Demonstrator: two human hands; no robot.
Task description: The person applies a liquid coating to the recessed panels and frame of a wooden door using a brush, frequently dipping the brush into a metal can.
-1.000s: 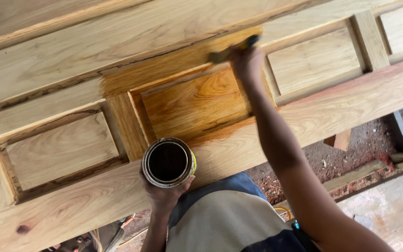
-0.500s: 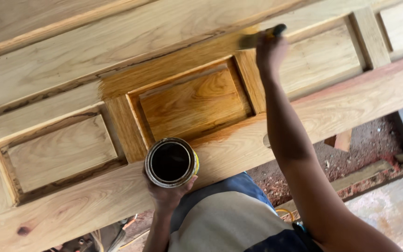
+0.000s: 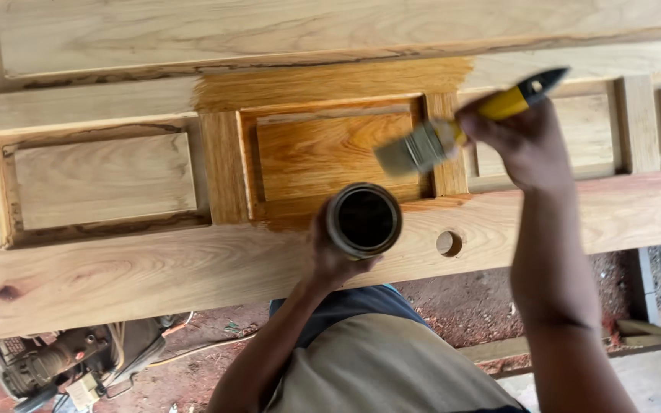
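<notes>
Right hand: clamped on brush, held above door.
Left hand: tin gripped at door's edge.
Stained: middle panel and surrounding rails.
Left bare: left panel, remaining door.

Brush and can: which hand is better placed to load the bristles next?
Right, probably. The right hand holds the brush, bristles just above the open can gripped by the left hand.
</notes>
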